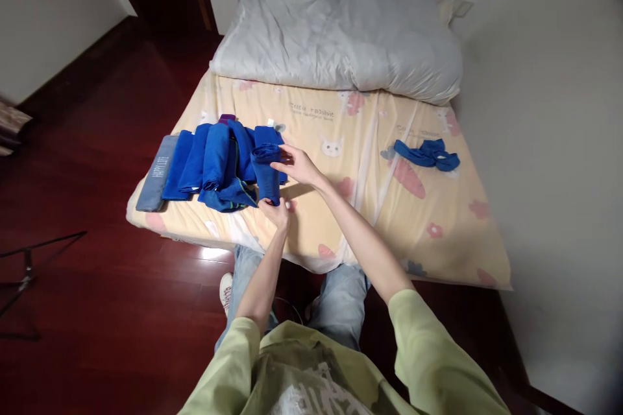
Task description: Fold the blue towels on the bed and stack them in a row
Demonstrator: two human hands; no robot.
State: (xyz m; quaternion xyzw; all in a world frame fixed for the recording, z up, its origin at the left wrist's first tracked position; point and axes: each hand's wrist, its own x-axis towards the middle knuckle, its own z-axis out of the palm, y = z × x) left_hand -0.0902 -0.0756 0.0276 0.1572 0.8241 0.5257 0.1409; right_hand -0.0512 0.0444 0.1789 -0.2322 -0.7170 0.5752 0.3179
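A folded blue cloth bundle (267,176) stands out in front of me above the near left part of the bed. My left hand (275,213) grips its lower end, fingers closed around the cloth. At the upper right edge, the thumb and fingers of my right hand (300,167) pinch the bundle near its rolled top. Just left of it lie several folded blue cloths in a row, among them a rolled blue cloth (217,149) and a looser one with greenish edging (228,198). A grey-blue folded piece lettered "HAPPY LIFE" (158,175) ends the row.
A loose blue cloth strip (426,154) lies on the right of the bed, which has a yellow rabbit-print sheet (438,230). A white quilt (341,32) is heaped at the head. Black stand legs (29,272) are on the dark red floor at left; a wall (549,142) borders the right.
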